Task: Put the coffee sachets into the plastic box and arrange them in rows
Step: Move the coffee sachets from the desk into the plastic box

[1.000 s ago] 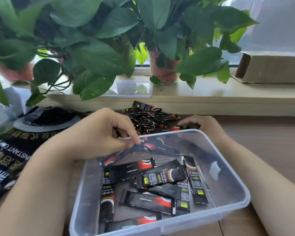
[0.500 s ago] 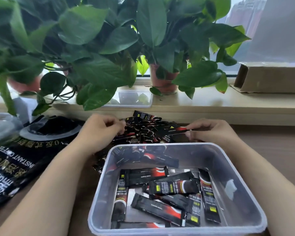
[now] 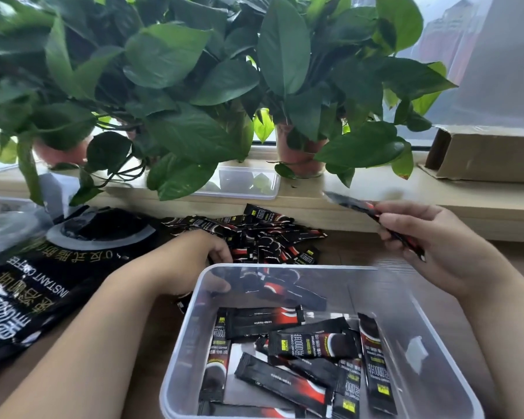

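Stock: thin foil sticks, which I judge light, limp and slick. My left grip [image 3: 191, 261] curls down into the loose pile [image 3: 263, 237] toward the far edge of the surface [image 3: 360, 246]. Whether it has one pinched I cannot tell, as the box wall blurs the fingertips. The plastic box [image 3: 285, 266] sits at the near edge, with several sachets [image 3: 312, 344] inside, criss-crossed and in no rows. My right grip [image 3: 442, 249] pinches a single sachet [image 3: 360, 208] mid-length, above the box's far right corner. Recommended hold: flat faces, mid-length, since the ends will likely flop.
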A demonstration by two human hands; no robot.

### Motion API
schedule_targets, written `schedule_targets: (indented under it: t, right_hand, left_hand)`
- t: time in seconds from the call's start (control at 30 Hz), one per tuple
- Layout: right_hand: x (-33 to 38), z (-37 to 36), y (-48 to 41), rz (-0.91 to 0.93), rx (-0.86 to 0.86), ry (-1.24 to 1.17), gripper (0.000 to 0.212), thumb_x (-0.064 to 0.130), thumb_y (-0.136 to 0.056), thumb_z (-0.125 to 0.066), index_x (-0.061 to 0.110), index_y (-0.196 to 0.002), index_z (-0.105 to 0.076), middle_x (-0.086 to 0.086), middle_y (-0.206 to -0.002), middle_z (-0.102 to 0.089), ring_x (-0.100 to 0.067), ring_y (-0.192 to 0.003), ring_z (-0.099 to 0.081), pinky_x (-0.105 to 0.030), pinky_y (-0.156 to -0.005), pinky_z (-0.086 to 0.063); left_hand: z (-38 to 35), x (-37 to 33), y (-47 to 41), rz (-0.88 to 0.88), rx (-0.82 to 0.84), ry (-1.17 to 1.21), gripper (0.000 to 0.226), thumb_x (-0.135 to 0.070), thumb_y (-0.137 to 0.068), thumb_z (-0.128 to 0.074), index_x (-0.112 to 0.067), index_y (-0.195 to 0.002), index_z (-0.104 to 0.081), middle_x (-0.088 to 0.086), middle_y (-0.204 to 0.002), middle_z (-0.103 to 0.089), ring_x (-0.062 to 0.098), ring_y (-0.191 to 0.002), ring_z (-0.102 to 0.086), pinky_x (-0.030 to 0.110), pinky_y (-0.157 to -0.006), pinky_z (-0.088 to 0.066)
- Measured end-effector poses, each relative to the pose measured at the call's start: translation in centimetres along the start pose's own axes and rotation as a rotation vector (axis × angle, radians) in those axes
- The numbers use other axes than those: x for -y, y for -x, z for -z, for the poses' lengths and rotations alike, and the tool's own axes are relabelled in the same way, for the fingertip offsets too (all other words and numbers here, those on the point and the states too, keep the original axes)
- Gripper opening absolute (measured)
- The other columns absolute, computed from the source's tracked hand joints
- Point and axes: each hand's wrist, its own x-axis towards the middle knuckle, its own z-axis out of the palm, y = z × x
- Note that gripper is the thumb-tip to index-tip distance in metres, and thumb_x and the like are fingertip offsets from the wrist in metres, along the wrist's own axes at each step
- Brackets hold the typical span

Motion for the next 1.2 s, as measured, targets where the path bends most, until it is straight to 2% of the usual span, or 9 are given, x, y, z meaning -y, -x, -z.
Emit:
schedule_targets:
  t: [0.07,0.2,0.37,0.5,0.63,0.73,0.83,1.1,1.2]
  right_hand:
    - [0.8,0.0,0.9,0.049,0.135,0.062,0.051,0.032,-0.026,-0.101,0.012,-0.068,-0.079,-0.003,-0.07,-0.068,-0.01,-0.049,-0.056,-0.016,-0.042,-0.043]
    - [1.8,-0.6,2.2,0.081,0.466,0.182,0.043,0.027,-0.047,-0.099,0.006,-0.078,-0.08,-0.008,-0.086,-0.067,-0.012,-0.057,-0.059,-0.018,-0.046,-0.047]
    - [1.6,-0.8,2.7,-0.017,0.72,0.31,0.05,0.02,-0.079,-0.081,-0.002,-0.121,-0.067,-0.026,-0.126,-0.064,-0.041,-0.116,-0.063,-0.042,-0.094,-0.054]
    - [1.5,-0.7,2.6,-0.003,0.61,0.313,0.053,0.028,-0.076,-0.083,0.003,-0.121,-0.068,-0.021,-0.127,-0.066,-0.037,-0.116,-0.065,-0.039,-0.089,-0.057]
    - [0.8,-0.9,1.5,0.037,0.32,0.206,0.031,0.022,-0.07,-0.077,0.009,-0.098,-0.078,-0.019,-0.107,-0.074,-0.027,-0.094,-0.073,-0.031,-0.07,-0.061]
    - [-0.8,-0.7,0.0,0.024,0.106,0.138,0.022,0.019,-0.063,-0.075,0.013,-0.084,-0.08,-0.013,-0.094,-0.076,-0.02,-0.083,-0.07,-0.026,-0.062,-0.059]
    - [-3.6,-0.6,-1.5,0.04,-0.007,0.309,0.015,0.005,-0.075,-0.076,0.016,-0.084,-0.08,-0.009,-0.097,-0.078,-0.012,-0.087,-0.07,-0.026,-0.079,-0.059]
    - [-7.3,-0.9,-4.1,0.091,0.181,0.703,0.056,0.045,-0.053,-0.09,0.034,-0.106,-0.076,0.02,-0.122,-0.068,0.009,-0.117,-0.057,-0.028,-0.106,-0.046]
    - [-7.1,-0.9,-4.8,0.086,0.351,0.914,0.074,0.058,-0.05,-0.089,0.049,-0.12,-0.066,0.027,-0.136,-0.052,0.017,-0.124,-0.044,-0.012,-0.1,-0.039]
  left_hand:
    - [-0.3,-0.1,-0.1,-0.025,-0.011,0.014,0.016,-0.01,-0.071,-0.079,-0.02,-0.079,-0.07,-0.02,-0.056,-0.066,-0.004,-0.046,-0.056,0.019,-0.049,-0.045]
    - [-0.6,-0.2,-0.2,-0.082,-0.046,-0.007,0.014,-0.02,-0.067,-0.084,-0.023,-0.074,-0.072,-0.015,-0.065,-0.07,0.002,-0.057,-0.061,0.021,-0.054,-0.047]
    - [-0.3,0.1,0.0,-0.032,0.047,-0.014,0.031,-0.038,-0.058,-0.093,-0.028,-0.08,-0.074,-0.007,-0.073,-0.076,0.014,-0.071,-0.073,0.031,-0.064,-0.055]
    - [-0.4,0.1,-0.2,-0.046,0.03,0.022,0.021,-0.023,-0.066,-0.091,-0.02,-0.08,-0.075,-0.012,-0.066,-0.073,0.003,-0.058,-0.063,0.02,-0.055,-0.047]
    - [-0.5,0.0,-0.3,-0.071,0.001,0.039,0.008,-0.013,-0.074,-0.08,-0.018,-0.072,-0.074,-0.004,-0.06,-0.072,0.004,-0.051,-0.062,0.021,-0.053,-0.045]
    - [-0.3,0.5,-0.3,-0.09,-0.004,0.047,0.008,-0.031,-0.068,-0.082,-0.025,-0.07,-0.077,-0.001,-0.069,-0.075,0.014,-0.063,-0.07,0.027,-0.059,-0.05]
    - [-0.1,0.8,-0.3,-0.083,0.071,0.012,0.024,-0.052,-0.05,-0.085,-0.037,-0.066,-0.075,-0.008,-0.073,-0.074,0.015,-0.072,-0.072,0.032,-0.065,-0.055]
    - [-0.2,2.5,-2.3,0.008,0.081,-0.019,0.038,-0.062,-0.04,-0.079,-0.04,-0.071,-0.078,-0.026,-0.062,-0.068,0.011,-0.076,-0.071,0.023,-0.061,-0.05]
    - [-1.1,2.6,-2.5,-0.137,-0.198,-0.095,0.019,-0.047,-0.065,-0.074,-0.036,-0.081,-0.078,-0.022,-0.066,-0.068,0.01,-0.074,-0.068,0.026,-0.063,-0.051]
